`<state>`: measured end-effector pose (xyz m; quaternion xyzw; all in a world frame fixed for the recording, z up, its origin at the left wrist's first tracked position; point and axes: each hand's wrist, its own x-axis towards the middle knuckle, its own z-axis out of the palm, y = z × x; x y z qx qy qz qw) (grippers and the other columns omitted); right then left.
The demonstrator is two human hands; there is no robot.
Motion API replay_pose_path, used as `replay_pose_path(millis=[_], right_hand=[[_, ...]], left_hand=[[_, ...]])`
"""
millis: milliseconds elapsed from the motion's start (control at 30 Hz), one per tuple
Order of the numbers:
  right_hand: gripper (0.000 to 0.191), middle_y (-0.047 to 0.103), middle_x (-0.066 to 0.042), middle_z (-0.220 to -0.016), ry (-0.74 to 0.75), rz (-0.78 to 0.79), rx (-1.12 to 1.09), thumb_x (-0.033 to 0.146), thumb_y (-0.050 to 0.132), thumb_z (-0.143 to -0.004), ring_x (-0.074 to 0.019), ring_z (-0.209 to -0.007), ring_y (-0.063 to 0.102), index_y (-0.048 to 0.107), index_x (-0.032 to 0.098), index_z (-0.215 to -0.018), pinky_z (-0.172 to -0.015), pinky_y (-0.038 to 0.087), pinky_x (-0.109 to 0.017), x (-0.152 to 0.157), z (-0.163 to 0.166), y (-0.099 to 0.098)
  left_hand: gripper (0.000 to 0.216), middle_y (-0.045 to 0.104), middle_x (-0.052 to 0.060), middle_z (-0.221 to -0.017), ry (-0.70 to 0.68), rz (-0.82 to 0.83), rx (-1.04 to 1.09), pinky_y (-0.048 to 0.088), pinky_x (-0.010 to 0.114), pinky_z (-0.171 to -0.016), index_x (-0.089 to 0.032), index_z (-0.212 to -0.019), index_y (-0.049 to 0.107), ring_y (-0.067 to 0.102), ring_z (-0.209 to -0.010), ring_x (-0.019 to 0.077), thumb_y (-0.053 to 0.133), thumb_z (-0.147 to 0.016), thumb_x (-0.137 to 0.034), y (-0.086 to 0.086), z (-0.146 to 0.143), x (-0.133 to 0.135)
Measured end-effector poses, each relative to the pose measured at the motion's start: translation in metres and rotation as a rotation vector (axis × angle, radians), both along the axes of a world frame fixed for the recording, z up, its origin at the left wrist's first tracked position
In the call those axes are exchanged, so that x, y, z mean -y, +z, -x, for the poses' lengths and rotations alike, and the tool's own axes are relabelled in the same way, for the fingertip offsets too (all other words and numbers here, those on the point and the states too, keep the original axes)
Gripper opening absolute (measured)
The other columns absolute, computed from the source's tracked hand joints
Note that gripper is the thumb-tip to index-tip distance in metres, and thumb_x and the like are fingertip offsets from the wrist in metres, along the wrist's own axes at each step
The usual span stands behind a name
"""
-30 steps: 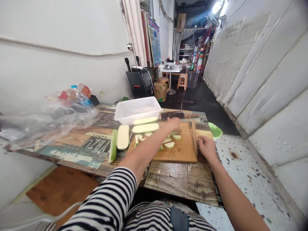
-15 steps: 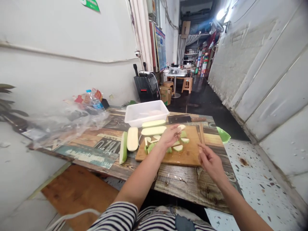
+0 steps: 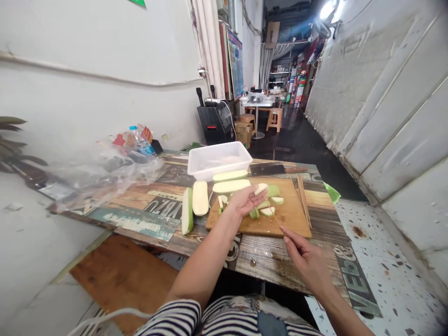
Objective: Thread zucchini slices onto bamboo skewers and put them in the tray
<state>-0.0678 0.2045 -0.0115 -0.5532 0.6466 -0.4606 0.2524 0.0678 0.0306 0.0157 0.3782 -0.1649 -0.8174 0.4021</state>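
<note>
Head view: At a wood-patterned table, we are working bare-handed over a cutting board near the table's right end. Our hands are staying apart, with only a thin stick spanning the gap between them. Our left hand, palm turned up above the middle of the board, is pinching a pale slice at its fingertips, probably so that a side of it is staying exposed. Our right hand, off the board's near right corner, is gripping the stick at its rear, seemingly to leave the front length free and aimed; whether the tip is touching the slice, we cannot tell. More cut pieces are lying across the board, within easy reach of the left hand. Spare sticks are lining the board's right edge, presumably for the right hand's convenience. A cleaver is resting beyond the far edge, likely parked there to keep the working area safe. A white tub is sitting by the table's far edge, with long pale pieces lying between it and the board. Two larger chunks are waiting off the board's left edge, apparently leaving cutting space free.
</note>
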Motion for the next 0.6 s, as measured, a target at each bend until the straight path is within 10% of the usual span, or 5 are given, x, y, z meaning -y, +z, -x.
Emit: replay_pose_path(millis=[600], right_hand=[[0.043, 0.073, -0.012, -0.097, -0.038, 0.033, -0.001, 0.041, 0.053, -0.083, -0.0222, -0.084, 0.071, 0.073, 0.011, -0.106, -0.077, 0.057, -0.029, -0.0048, 0.001, -0.0002]], left_hand=[[0.009, 0.071, 0.013, -0.08, -0.068, 0.067, 0.049, 0.057, 0.039, -0.084, -0.006, -0.087, 0.06, 0.071, -0.074, 0.0191, 0.052, -0.087, -0.005, 0.007, 0.0002, -0.0078]])
